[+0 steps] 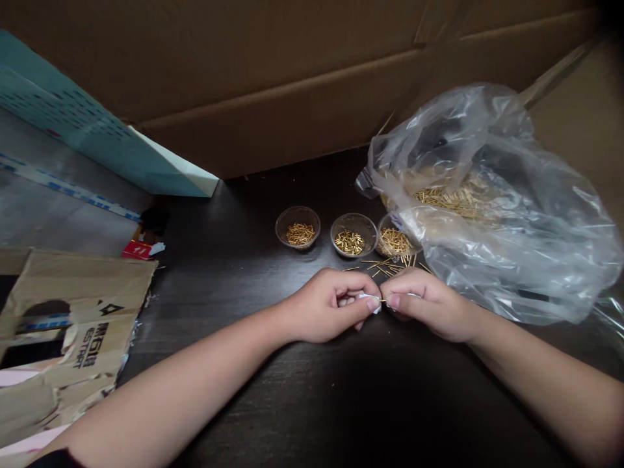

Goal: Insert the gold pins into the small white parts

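Note:
My left hand point(336, 305) and my right hand point(429, 302) meet fingertip to fingertip above the dark table. Between them runs a thin gold-coloured pin point(383, 301), pinched at one end by each hand. A bit of white material, perhaps tissue or tape, shows at the fingertips of both hands. Just beyond the hands lie several loose long gold pins point(385, 266). Behind these stand three clear round cups: a left cup point(279, 229) and a middle cup point(333, 229) with short gold pieces, and a right cup point(414, 247) with more pieces, partly covered by plastic.
A clear plastic bag point(517, 260) with many gold pins spreads over the right side. A large cardboard wall point(273, 84) closes off the back. At left are a light-blue box point(97, 130), a torn cardboard piece point(92, 279) and a small red box point(135, 249) on the dark table point(209, 260).

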The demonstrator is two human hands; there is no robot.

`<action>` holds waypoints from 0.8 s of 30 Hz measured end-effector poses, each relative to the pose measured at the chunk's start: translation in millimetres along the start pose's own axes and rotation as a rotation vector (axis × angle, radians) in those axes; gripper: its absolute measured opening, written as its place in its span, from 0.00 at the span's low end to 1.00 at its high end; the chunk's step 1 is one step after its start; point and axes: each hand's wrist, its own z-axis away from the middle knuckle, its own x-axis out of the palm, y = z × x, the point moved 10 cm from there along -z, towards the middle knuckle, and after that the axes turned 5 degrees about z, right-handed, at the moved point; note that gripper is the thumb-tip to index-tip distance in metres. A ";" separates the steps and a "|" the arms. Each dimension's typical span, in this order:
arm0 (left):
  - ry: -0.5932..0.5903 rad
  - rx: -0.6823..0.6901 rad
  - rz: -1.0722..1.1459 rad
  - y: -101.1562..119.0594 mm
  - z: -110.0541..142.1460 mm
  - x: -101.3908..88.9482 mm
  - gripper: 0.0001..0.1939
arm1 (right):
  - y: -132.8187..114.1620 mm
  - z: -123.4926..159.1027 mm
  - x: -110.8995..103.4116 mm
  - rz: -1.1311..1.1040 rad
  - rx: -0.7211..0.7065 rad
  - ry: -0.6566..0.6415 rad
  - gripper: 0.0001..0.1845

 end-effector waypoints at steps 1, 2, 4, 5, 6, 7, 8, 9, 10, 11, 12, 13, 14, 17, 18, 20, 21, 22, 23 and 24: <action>-0.001 0.000 -0.003 -0.3 0.1 0.0 0.08 | -0.2 -0.1 -0.3 0.010 0.000 -0.005 0.27; -0.002 0.001 -0.007 -0.7 0.3 0.2 0.08 | -0.5 -0.2 -0.3 0.020 0.002 -0.011 0.27; -0.003 0.004 -0.020 -0.9 0.6 0.6 0.08 | -1.5 -0.3 0.6 0.042 0.000 -0.032 0.26; -0.001 0.008 -0.030 -0.7 0.8 0.5 0.08 | -2.5 -0.4 1.3 0.055 -0.007 -0.043 0.25; 0.003 0.013 -0.044 -0.3 1.1 0.3 0.08 | -3.8 -0.4 2.1 0.070 -0.016 -0.053 0.24; 0.009 0.020 -0.061 0.4 1.3 -0.1 0.08 | -5.3 -0.4 2.6 0.090 -0.028 -0.057 0.24; 0.013 0.031 -0.084 1.4 1.6 -0.3 0.08 | -7.2 -0.2 3.0 0.114 -0.043 -0.060 0.23; 0.018 0.048 -0.114 2.9 2.0 -0.4 0.08 | -8.9 0.0 3.1 0.144 -0.057 -0.056 0.22; 0.025 0.072 -0.157 5.0 2.5 -0.6 0.09 | -10.5 0.3 2.8 0.179 -0.068 -0.047 0.21; 0.032 0.100 -0.213 7.4 3.1 -0.4 0.09 | -12.0 0.8 2.6 0.221 -0.076 -0.036 0.21; 0.041 0.130 -0.277 9.8 4.0 0.0 0.09 | -13.4 1.3 2.5 0.266 -0.083 -0.025 0.20; 0.051 0.162 -0.343 12.2 5.0 0.6 0.10 | -14.6 1.9 2.3 0.312 -0.086 -0.013 0.20; 0.059 0.192 -0.405 14.3 6.1 1.6 0.10 | -15.7 2.4 2.5 0.355 -0.087 -0.006 0.20; 0.069 0.264 -0.540 18.3 9.4 6.3 0.11 | -18.7 3.5 4.4 0.452 -0.094 -0.004 0.19; 0.069 0.282 -0.573 19.1 10.3 7.9 0.11 | -19.8 3.6 5.2 0.471 -0.101 -0.008 0.19; 0.064 0.300 -0.617 19.5 11.3 10.4 0.11 | -22.0 4.0 7.4 0.498 -0.119 -0.020 0.18; 0.060 0.299 -0.625 19.2 11.3 11.0 0.11 | -23.1 4.3 8.4 0.510 -0.128 -0.026 0.18; 0.053 0.294 -0.624 18.8 11.0 11.2 0.10 | -23.7 4.9 9.4 0.525 -0.132 -0.032 0.17; 0.044 0.284 -0.615 18.2 10.5 11.1 0.10 | -24.0 5.6 10.3 0.545 -0.133 -0.037 0.17; 0.032 0.266 -0.600 17.2 9.6 10.7 0.10 | -23.5 6.5 11.0 0.573 -0.123 -0.042 0.16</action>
